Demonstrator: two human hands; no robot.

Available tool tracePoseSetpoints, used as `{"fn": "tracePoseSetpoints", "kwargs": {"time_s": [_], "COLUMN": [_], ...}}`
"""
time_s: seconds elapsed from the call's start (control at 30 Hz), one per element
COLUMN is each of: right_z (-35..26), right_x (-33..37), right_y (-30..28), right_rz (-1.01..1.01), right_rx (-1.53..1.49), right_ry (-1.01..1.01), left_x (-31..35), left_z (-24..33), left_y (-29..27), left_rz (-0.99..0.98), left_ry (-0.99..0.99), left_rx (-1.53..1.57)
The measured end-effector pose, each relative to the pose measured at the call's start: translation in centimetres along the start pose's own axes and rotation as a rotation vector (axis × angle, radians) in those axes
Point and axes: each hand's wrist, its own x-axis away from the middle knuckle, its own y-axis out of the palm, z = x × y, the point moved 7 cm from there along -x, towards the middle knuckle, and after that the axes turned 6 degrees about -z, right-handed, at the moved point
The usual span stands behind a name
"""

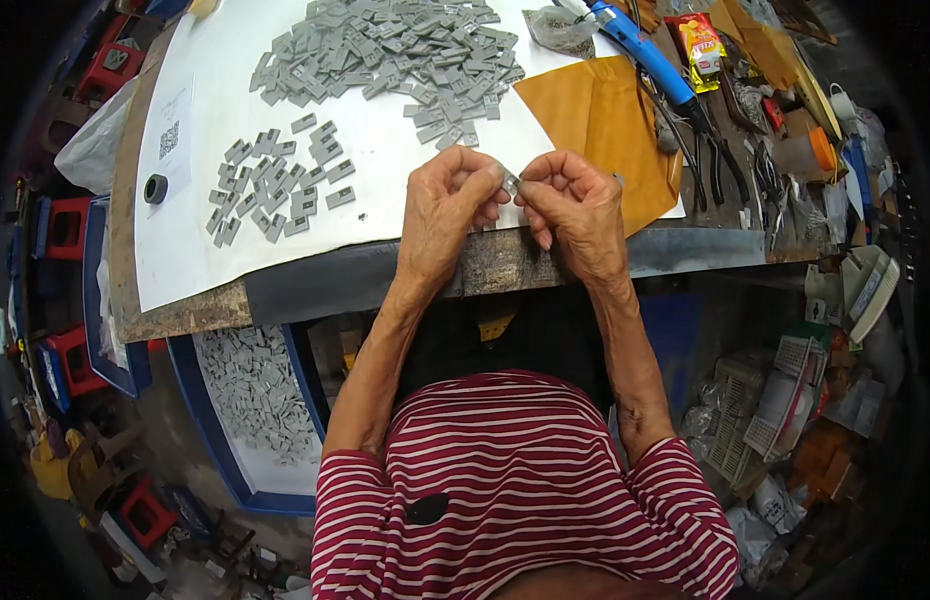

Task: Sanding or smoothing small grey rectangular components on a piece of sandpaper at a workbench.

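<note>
Between the fingertips of both hands is a small grey rectangular piece (pixel 510 184), held just above the front edge of the white-covered table (pixel 315 237). My left hand (pixel 452 205) pinches one end of it, thumb against fingers. From the other side, my right hand (pixel 575 205) pinches it the same way. A large heap of similar grey pieces (pixel 385 55) lies beyond my hands. Left of my left hand, a smaller group of grey pieces (pixel 275 185) is spread out in a loose single layer.
A brown paper envelope (pixel 595 120) lies right of my hands, with a blue handheld power tool (pixel 645 50) and pliers (pixel 720 165) near it. A black ring (pixel 156 188) sits at the table's left. Below stands a blue tray (pixel 210 410) of grey pieces.
</note>
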Motion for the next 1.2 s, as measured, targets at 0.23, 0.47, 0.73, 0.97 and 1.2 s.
{"fn": "tracePoseSetpoints", "kwargs": {"time_s": [0.23,0.47,0.73,0.97,1.2], "right_z": [0.1,-0.3,-0.8,-0.9,-0.8], "right_x": [0.0,0.1,0.4,0.7,0.5], "right_y": [0.0,-0.2,-0.1,-0.4,-0.4], "right_rz": [-0.004,-0.012,-0.054,-0.031,-0.042], "right_rx": [0.017,0.058,0.169,0.137,0.17], "right_ry": [0.013,-0.021,-0.069,-0.071,-0.034], "left_x": [0.1,0.2,0.3,1.0,1.2], "left_z": [0.2,0.2,0.3,0.6,0.7], "left_y": [0.1,0.4,0.7,0.8,1.1], "left_rz": [-0.031,-0.075,-0.086,0.026,-0.003], "left_ry": [-0.023,0.003,0.062,0.122,0.133], "left_rx": [0.027,0.044,-0.041,-0.17,-0.273]}}
